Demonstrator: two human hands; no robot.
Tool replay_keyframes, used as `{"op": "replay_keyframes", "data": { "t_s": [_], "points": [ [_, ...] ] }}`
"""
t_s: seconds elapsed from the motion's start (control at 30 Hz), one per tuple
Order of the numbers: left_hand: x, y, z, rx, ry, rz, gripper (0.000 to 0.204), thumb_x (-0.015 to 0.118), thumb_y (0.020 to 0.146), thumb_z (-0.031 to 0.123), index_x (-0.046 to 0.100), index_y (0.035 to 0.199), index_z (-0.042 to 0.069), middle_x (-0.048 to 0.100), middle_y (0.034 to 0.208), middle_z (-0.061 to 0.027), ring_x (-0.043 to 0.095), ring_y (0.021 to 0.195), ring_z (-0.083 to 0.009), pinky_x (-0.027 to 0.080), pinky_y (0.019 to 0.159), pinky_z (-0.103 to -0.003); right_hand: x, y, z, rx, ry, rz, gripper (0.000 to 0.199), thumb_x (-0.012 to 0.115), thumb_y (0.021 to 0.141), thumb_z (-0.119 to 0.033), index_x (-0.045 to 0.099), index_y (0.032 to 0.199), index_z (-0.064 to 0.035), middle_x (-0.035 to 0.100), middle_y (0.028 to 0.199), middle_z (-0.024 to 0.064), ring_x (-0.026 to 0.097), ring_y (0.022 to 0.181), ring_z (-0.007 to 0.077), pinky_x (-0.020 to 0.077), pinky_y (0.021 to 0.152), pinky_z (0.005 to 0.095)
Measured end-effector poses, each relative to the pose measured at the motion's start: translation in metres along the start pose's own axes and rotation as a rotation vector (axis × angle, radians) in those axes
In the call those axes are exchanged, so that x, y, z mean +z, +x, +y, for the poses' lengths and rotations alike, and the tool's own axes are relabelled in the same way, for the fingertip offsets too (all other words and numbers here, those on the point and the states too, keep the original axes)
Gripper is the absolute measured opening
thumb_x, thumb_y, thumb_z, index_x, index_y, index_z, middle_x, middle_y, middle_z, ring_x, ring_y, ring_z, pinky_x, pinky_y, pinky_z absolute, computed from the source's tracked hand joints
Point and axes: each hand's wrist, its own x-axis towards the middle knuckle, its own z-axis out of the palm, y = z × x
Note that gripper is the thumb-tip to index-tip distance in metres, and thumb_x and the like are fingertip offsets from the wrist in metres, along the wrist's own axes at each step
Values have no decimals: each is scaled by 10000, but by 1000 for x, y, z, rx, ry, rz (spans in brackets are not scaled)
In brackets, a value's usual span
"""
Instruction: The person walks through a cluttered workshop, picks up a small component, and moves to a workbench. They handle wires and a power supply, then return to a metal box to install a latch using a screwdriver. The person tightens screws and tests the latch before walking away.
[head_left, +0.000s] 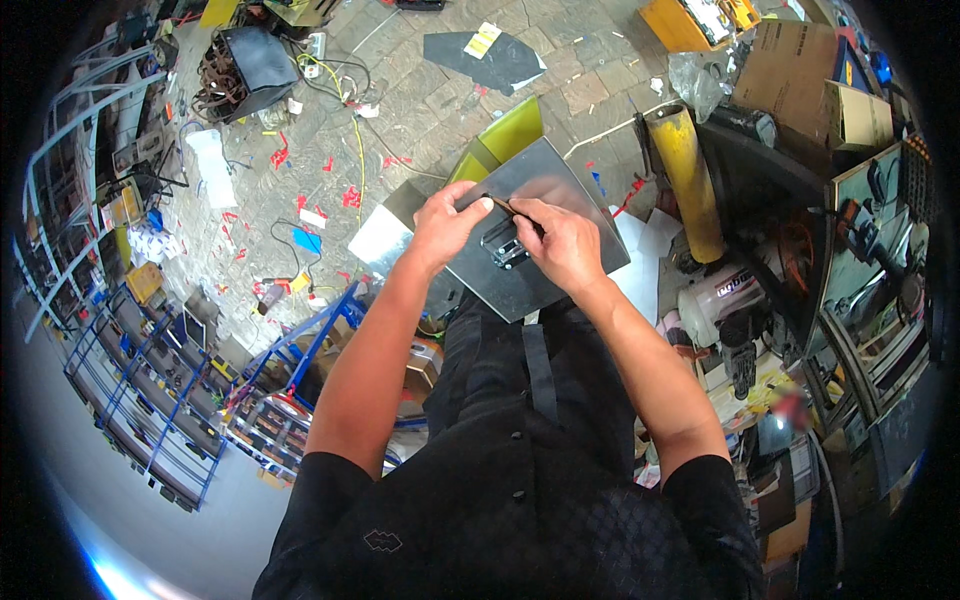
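Observation:
A square, dark grey flat panel (550,185) lies tilted in front of my body, at lap height. On its face sits a small black and silver fitting (503,247), its exact kind unclear. My left hand (447,225) is closed at the panel's left side, its thumb touching one end of a thin dark stick-like piece (497,204). The fingers of my right hand (562,240) are curled and pinch the other end of that piece, just above the fitting. Parts of the fitting are hidden by my right fingers.
Beyond the panel stands a yellow-green folded sheet (500,135). A yellow cylinder (685,185) leans at the right, near a cardboard box (785,75). Scraps, cables and a white sheet (210,165) litter the tiled floor. A blue metal frame (315,345) is on the left.

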Motion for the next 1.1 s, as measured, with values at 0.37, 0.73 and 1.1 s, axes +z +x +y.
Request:
{"op": "replay_keyframes", "data": {
  "t_s": [0.37, 0.73, 1.1],
  "points": [
    [0, -4, -2, 43, 146, 40, 325, 689, 963, 174, 634, 1247, 24, 697, 1072, -57, 642, 918, -119, 540, 814, -303, 2, -1, -6, -50, -86, -43, 231, 693, 895, -173, 708, 1124, -146, 726, 858, 89, 703, 737, 320, 553, 616, 420],
    [8, -11, 6, 153, 304, 113, 302, 700, 957, 191, 668, 1213, 34, 711, 1044, -34, 626, 907, -96, 529, 796, -283, 7, -3, -15, 69, -36, -44, 216, 683, 908, -157, 703, 1121, -121, 729, 892, 129, 705, 781, 347, 556, 668, 424],
    [11, -11, 12, 103, 138, 88, 327, 714, 955, 182, 663, 1238, 24, 712, 1022, -35, 634, 880, -91, 539, 778, -276, -2, -11, -21, 252, 62, -9, 231, 680, 918, -205, 714, 1130, -120, 729, 899, 154, 708, 812, 362, 557, 716, 412]
  ]
}}
